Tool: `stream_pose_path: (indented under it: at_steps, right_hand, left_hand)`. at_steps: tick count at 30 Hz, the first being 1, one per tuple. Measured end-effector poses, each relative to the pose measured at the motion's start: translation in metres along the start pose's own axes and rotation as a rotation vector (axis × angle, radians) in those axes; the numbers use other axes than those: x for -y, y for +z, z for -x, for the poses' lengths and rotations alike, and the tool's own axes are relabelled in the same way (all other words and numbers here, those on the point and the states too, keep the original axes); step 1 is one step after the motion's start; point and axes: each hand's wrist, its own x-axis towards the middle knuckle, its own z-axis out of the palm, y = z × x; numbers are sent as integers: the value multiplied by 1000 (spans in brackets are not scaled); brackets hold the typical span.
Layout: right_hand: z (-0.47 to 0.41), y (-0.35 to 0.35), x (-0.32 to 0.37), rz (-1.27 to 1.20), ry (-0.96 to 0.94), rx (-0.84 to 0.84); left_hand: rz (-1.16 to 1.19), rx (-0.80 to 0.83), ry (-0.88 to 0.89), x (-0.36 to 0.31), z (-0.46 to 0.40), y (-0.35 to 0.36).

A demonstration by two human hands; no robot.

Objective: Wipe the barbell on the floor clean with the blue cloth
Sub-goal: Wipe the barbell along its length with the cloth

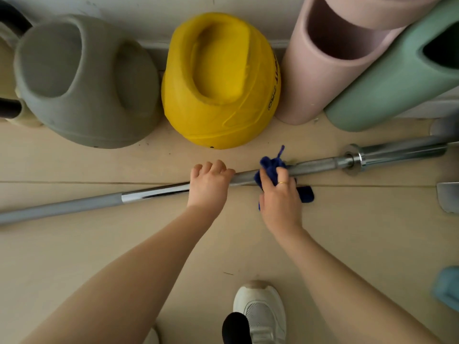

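Note:
A long steel barbell (154,192) lies across the pale wooden floor, running from the lower left up to its collar and sleeve at the right. My left hand (208,184) is wrapped over the shaft near its middle. Just to the right, my right hand (279,197) presses a dark blue cloth (269,167) around the shaft. Part of the cloth sticks out above the fingers and another part lies on the floor beside my wrist.
Against the wall behind the bar stand a grey kettlebell (84,80), a yellow kettlebell (221,80), a pink foam roller (330,58) and a green foam roller (397,73). My white shoe (260,314) is at the bottom. A light blue object (447,286) sits at the right edge.

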Motion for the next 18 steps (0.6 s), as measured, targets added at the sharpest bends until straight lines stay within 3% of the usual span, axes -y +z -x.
stream_pose_path:
  at_steps: [2,6,8,14,18]
  right_hand:
    - [-5,1,-5,38,-105,36]
    - [-23,-6,-47,28,218,-19]
    - [-26,-1,-34,31,268,-49]
    - [-4,17,80,45,-150,-24]
    - [2,13,84,123,-394,-11]
  left_hand:
    - [-10,-52,-14,4,1,-2]
    - [34,-38,-33,28,21,5]
    - [17,-30,-95,41,29,5]
    - [-16,-101,-80,53,26,10]
    - [0,-123,-67,55,29,14]
